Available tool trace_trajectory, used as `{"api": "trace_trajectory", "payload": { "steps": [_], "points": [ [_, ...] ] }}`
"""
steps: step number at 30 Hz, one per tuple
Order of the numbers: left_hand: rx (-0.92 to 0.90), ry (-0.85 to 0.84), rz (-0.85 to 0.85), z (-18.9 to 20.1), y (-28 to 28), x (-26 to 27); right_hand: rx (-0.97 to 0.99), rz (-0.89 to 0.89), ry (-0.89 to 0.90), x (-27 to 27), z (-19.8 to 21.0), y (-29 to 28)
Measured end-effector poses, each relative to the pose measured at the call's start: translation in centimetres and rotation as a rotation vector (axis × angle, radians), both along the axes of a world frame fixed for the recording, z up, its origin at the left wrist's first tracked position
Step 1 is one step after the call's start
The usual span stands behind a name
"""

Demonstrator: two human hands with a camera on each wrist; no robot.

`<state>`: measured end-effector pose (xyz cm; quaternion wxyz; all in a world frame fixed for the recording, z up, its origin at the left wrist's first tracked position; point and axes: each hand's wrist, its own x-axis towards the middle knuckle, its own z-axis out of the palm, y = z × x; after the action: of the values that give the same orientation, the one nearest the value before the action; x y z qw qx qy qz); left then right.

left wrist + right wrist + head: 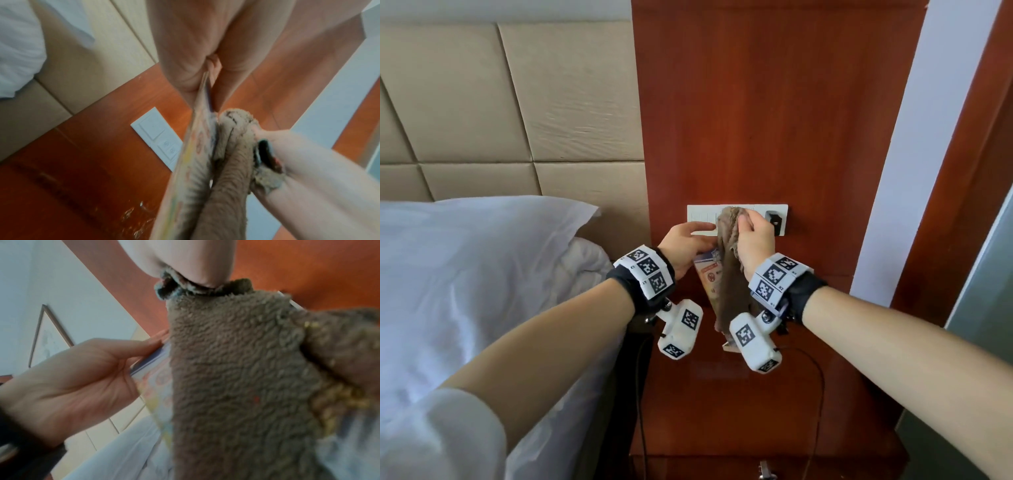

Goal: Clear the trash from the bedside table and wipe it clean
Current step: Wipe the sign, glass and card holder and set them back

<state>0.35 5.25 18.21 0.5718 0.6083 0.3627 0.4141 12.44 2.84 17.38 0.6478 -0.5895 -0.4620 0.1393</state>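
- Nearest me, the bedside table [774,411] top shows bare glossy wood, with a black cable [820,394] looping over its right side; the left wrist view shows a scatter of pale crumbs or drops low on the wood, too blurred to name.
- Above it, my right hand [756,240] has fingers curled tight round the top of the brown fleece cloth [732,291], which hangs down in a long fold; yellowish crumbs cling to it in the right wrist view.
- Just left, my left hand [685,243] pinches a flat printed card [709,270], thumb on one face and fingers on the other, the card touching the cloth.
- I judge the step is wiping the card, or knocking crumbs off the cloth. To do it well I should keep the card firmly pinched and draw the cloth down its face, well over the table edge.
- Farthest, the white switch panel [702,219] sits on the wooden wall panel [774,102].
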Motion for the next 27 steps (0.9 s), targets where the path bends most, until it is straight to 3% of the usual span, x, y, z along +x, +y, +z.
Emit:
{"api": "trace_trajectory", "payload": {
  "steps": [7, 11, 14, 16, 21, 27],
  "points": [
    [0.17, 0.077, 0.07, 4.9, -0.4, -2.9, -0.067, -0.116, -0.089, 2.8, 4.4, -1.0],
    [0.341, 0.198, 0.068, 7.3, -0.6, -4.0, -0.157, 0.112, -0.246, 2.1, 5.8, -1.5],
    [0.439, 0.276, 0.086, 8.8, -0.8, -4.5, -0.167, 0.154, -0.323, 1.7, 6.7, -1.2],
    [0.476, 0.273, 0.109, 9.6, -1.1, -4.8, -0.163, 0.185, -0.32, 1.7, 7.3, -1.1],
    [0.519, 0.26, 0.083, 11.2, -1.5, -5.4, -0.212, 0.485, -0.244, 1.2, 8.4, -1.4],
    [0.536, 0.221, 0.021, 11.8, -1.0, -5.9, -0.238, 0.536, -0.187, 0.9, 9.1, -1.1]
  ]
}}
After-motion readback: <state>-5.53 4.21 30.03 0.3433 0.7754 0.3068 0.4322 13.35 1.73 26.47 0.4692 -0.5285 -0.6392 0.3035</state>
